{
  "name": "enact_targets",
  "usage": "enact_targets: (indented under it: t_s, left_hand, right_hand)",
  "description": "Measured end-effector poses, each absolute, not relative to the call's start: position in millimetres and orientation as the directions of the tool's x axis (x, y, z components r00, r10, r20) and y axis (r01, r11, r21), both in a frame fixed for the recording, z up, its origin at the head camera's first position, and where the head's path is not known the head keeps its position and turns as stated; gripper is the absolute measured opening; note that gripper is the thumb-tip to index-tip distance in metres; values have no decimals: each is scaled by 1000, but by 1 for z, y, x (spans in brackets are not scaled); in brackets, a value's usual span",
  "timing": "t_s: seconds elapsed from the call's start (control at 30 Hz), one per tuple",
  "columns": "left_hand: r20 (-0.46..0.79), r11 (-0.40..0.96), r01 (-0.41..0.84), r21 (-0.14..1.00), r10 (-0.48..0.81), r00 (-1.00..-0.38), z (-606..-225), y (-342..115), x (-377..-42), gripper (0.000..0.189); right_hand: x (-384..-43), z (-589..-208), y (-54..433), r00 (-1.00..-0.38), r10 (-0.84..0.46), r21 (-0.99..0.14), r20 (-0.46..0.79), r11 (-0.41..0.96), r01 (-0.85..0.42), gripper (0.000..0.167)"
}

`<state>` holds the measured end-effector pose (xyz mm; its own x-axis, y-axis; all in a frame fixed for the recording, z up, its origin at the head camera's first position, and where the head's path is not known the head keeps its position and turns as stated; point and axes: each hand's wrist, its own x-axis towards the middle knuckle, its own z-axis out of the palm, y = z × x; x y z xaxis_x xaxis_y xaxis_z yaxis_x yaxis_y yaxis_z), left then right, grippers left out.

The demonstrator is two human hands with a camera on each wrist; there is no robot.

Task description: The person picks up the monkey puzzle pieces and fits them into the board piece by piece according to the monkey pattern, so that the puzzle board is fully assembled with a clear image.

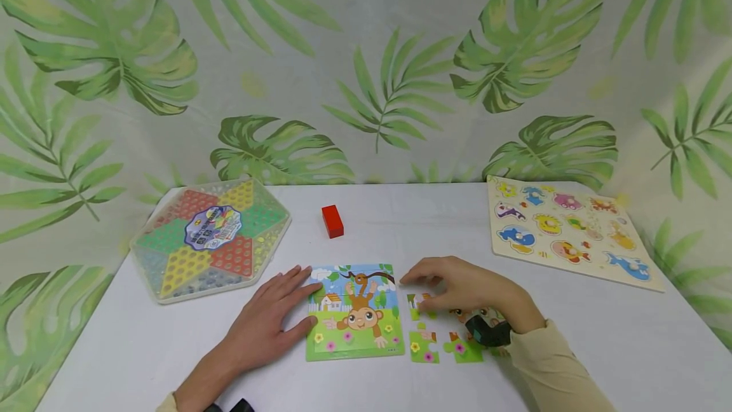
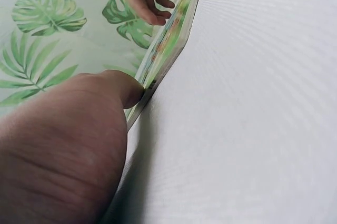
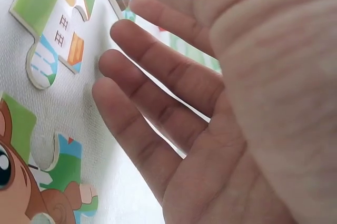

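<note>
A square monkey jigsaw board [image 1: 356, 343] lies flat in the middle of the table. My left hand [image 1: 265, 320] rests along its left edge, fingers spread; the left wrist view shows the thumb [image 2: 129, 90] against the rim. To the right of the board are several loose jigsaw pieces [image 1: 423, 347]. My right hand [image 1: 457, 281] is over these, palm down, its loosely bent fingers holding nothing. Below it, the right wrist view shows a piece with a house [image 3: 63, 29] and one with part of a monkey's face [image 3: 16, 182]. The hand hides some pieces in the head view.
A hexagonal Chinese checkers set [image 1: 263, 266] lies at the left. Farther back stands a small red block [image 1: 332, 221]. At the right is a wooden peg puzzle [image 1: 537, 256] with sea animals. A leaf-patterned cloth [image 1: 400, 164] hangs behind the white table [image 1: 189, 336].
</note>
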<state>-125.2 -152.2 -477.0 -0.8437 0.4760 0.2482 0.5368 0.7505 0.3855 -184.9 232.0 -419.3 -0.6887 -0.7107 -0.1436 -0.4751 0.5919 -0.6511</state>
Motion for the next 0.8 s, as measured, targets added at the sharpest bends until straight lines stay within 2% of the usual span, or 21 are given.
enact_targets:
  t_s: [0.6, 0.8]
  left_hand:
    - [237, 751, 540, 379, 486, -841, -477, -153, -127, 55]
    - [232, 750, 536, 388, 483, -844, -476, -153, -125, 55]
  right_hand:
    - [-183, -425, 237, -665, -735, -649, -133, 572, -502, 46]
    - [-183, -424, 242, -689, -709, -653, -153, 595, -467, 45]
